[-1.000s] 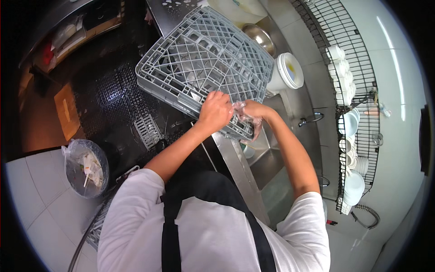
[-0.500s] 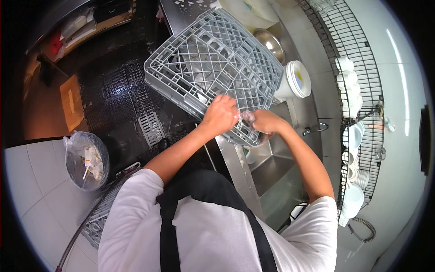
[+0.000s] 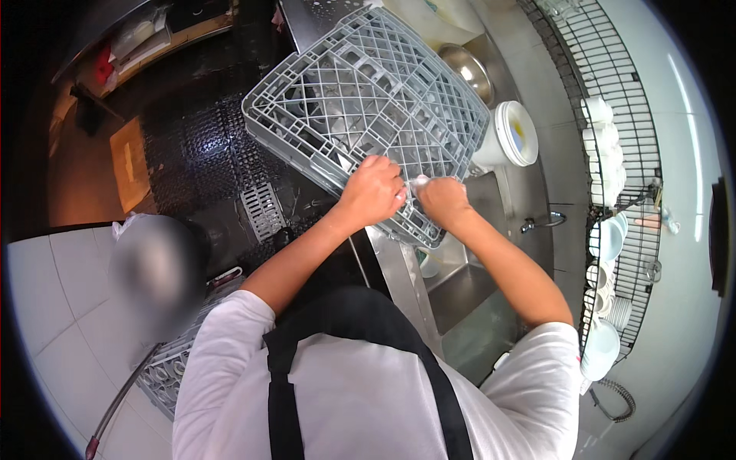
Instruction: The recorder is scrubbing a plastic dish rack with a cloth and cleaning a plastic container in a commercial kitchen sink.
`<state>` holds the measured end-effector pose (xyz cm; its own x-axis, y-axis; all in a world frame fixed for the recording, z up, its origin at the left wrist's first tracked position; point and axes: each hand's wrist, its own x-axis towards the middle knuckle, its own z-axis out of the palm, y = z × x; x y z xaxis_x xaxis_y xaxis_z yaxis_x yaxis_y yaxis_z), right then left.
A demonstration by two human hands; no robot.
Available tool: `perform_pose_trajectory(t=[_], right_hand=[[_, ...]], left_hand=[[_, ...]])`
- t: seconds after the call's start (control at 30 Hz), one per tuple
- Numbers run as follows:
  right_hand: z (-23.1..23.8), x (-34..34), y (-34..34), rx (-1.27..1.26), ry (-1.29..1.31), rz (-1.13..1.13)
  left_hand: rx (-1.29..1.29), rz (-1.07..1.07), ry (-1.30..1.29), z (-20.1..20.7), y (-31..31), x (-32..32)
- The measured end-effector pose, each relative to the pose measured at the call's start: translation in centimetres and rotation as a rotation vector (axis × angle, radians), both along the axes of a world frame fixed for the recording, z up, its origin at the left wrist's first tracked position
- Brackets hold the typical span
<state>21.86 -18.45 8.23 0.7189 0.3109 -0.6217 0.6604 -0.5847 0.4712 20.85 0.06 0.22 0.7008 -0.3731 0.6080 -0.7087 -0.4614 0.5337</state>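
Observation:
A large grey plastic dishwasher rack (image 3: pixel 368 100) with an open lattice is tilted in front of me, its near corner over the sink edge. My left hand (image 3: pixel 373 190) is closed round the bars of its near side. Just to the right, my right hand (image 3: pixel 443 201) is curled into a fist with its fingertips at the same near side. Pale, shiny shapes show through the lattice, but I cannot make out what they are. The fingertips of both hands are partly hidden among the bars.
Below the rack's right side is a steel sink (image 3: pixel 460 287) with a tap (image 3: pixel 543 222). A white bucket (image 3: pixel 512 134) and a steel bowl (image 3: pixel 466 70) stand beyond. Crockery fills a wire shelf (image 3: pixel 621 69) on the right. Another grey rack (image 3: pixel 165 372) lies low at left.
My right hand has come slightly up and closer to my left hand, with its fingers curled tighter at the rack. My left hand keeps its hold, and the rack has barely shifted.

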Motion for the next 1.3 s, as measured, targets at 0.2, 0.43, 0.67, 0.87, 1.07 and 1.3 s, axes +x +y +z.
perform_pose_trajectory(t=[0.2,0.43,0.67,0.87,1.07,1.3], right_hand=[[4.2,-1.4,-0.7,0.219,0.055,-0.108],[0.5,-0.7,-1.1,0.325,0.028,-0.25],[0.5,-1.5,-0.2,0.923,0.511,-1.453],[-2.6,-3.8,-2.3,1.573,0.495,-1.753],[4.5,-1.1,-1.4,1.131,0.181,-0.871],[0.2,3.0,-0.8,0.351,-0.045,-0.049]], left_hand=[[0.019,0.034,0.014,0.0,0.5,-0.3],[0.02,0.01,-0.007,0.3,-0.2,0.0],[0.004,0.067,-0.022,0.1,-0.2,-0.3],[0.005,0.041,-0.027,-0.1,-0.3,0.0],[-0.005,0.04,-0.026,-0.1,0.3,-0.2],[0.004,0.028,-0.008,0.3,0.3,0.3]])
